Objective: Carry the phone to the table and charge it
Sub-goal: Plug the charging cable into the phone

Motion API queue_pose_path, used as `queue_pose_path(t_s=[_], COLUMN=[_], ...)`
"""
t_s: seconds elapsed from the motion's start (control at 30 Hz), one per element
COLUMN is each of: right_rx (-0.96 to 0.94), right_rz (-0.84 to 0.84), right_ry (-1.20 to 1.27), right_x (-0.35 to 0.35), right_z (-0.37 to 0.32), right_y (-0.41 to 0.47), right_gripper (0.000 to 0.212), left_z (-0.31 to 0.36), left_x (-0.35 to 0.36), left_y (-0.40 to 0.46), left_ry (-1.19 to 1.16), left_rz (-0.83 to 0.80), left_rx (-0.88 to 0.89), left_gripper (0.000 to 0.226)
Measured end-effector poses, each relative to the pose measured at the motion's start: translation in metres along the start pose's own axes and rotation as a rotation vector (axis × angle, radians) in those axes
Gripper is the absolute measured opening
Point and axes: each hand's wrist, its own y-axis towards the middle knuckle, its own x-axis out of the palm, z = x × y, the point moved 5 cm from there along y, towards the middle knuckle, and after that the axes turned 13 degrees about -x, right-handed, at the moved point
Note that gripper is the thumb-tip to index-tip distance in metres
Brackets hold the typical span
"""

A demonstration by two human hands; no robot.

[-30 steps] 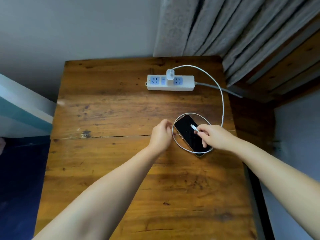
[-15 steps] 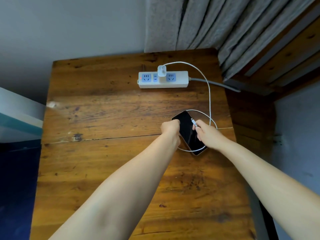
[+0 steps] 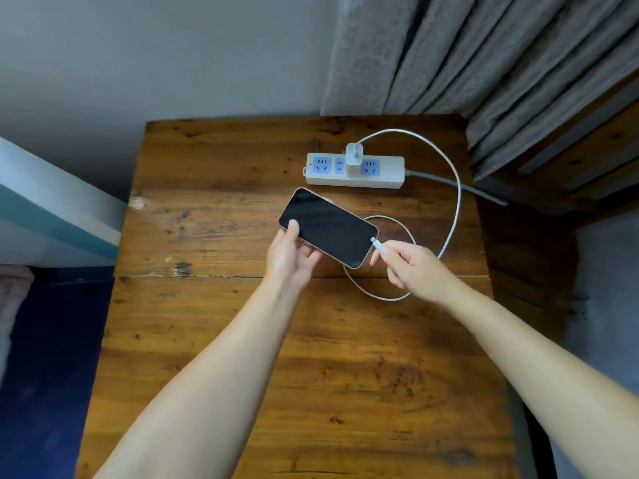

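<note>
A phone (image 3: 328, 228) with a dark screen and a pale gold rim is held above the wooden table (image 3: 214, 333), screen up. My left hand (image 3: 288, 259) grips its left end, thumb on the glass. My right hand (image 3: 411, 267) pinches the white plug of the charging cable (image 3: 456, 209) right at the phone's right end; whether the plug is inside the port cannot be told. The cable loops over the table back to a white charger (image 3: 353, 159) plugged into a white power strip (image 3: 356, 170).
The power strip lies near the table's far edge, its grey cord running off to the right. Grey curtains (image 3: 484, 60) hang behind the table's right corner. A grey wall stands behind. The table's right edge drops beside dark wooden furniture (image 3: 553, 188).
My left hand has lifted the phone off the table and turned it crosswise. My right hand has brought the cable plug to the phone's right end.
</note>
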Motion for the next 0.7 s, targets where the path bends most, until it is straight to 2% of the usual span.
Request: queue_pose_path(t_s=[0.13, 0.23, 0.4, 0.6, 0.7], right_rx=[-0.033, -0.051, -0.093, -0.088, -0.057], right_rz=[-0.145, -0.228, -0.247, -0.283, -0.253], right_ry=[0.094, 0.063, 0.061, 0.042, 0.083], right_x=[0.021, 0.039, 0.051, 0.055, 0.059], right_z=[-0.023, -0.034, -0.046, -0.051, -0.049], right_y=[0.019, 0.031, 0.039, 0.039, 0.037], right_gripper=[0.032, 0.027, 0.02, 0.04, 0.035], left_z=[0.043, 0.06, 0.068, 0.076, 0.079], left_x=[-0.017, -0.026, -0.034, -0.037, -0.036], left_y=[-0.01, -0.018, -0.027, -0.035, -0.038], left_ry=[-0.025, -0.038, -0.034, 0.08, 0.146], left_rz=[0.063, 0.085, 0.071, 0.017, -0.018], left_rx=[0.06, 0.088, 0.098, 0.148, 0.18], left_gripper=[0.029, 0.035, 0.033, 0.03, 0.03])
